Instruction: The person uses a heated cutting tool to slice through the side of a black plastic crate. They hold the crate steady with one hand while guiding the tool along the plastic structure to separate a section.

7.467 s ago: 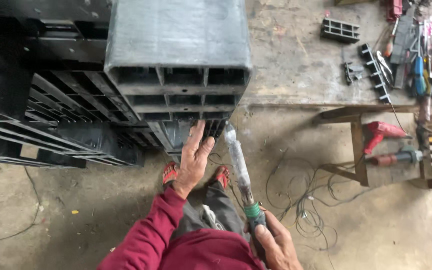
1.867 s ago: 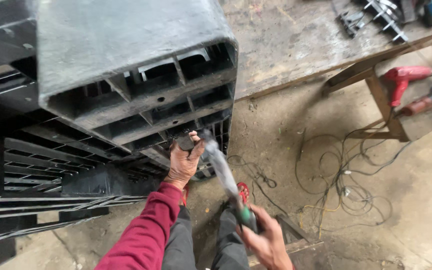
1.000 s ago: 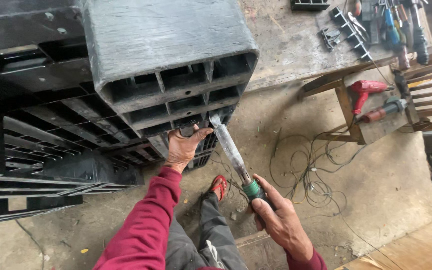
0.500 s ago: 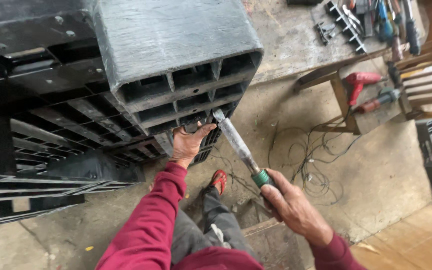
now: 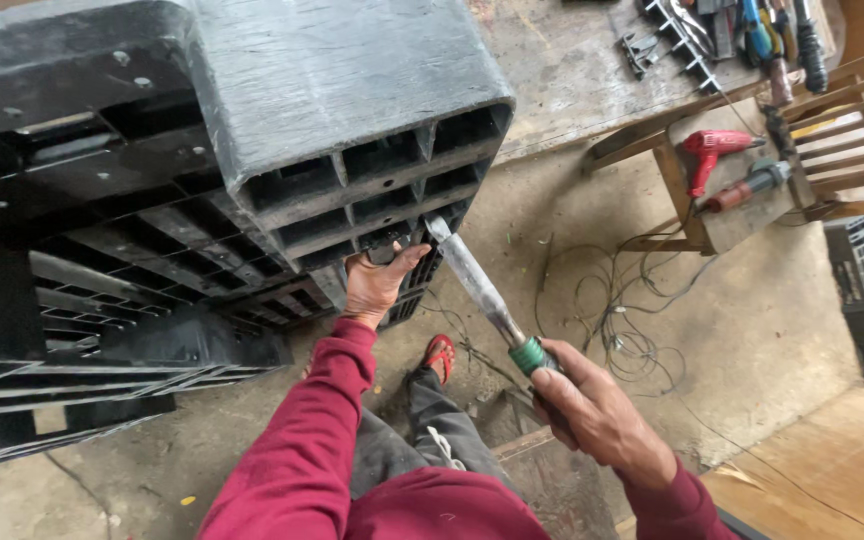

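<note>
A large black plastic pallet [image 5: 252, 130] stands on its edge in front of me, its ribbed cells facing me. My left hand [image 5: 377, 282] grips its lower corner, pinching a small dark piece against the rim. My right hand [image 5: 592, 410] is closed on the handle of a long metal tool [image 5: 477, 285] with a green collar. The tool's tip touches the pallet's lower corner just right of my left hand. Below are my red sleeves, grey trousers and a red sandal [image 5: 439, 355].
Another black pallet [image 5: 72, 370] lies flat at the left. A wooden bench [image 5: 722, 190] at the right carries a red power drill [image 5: 712, 150] and another tool. Loose cables [image 5: 622, 310] trail over the concrete floor. Hand tools [image 5: 752, 30] lie on the raised slab behind.
My right hand has swung right and lifted the tool's handle, with the tip kept at the pallet's corner. My left hand has stayed at that corner. The view has shifted slightly.
</note>
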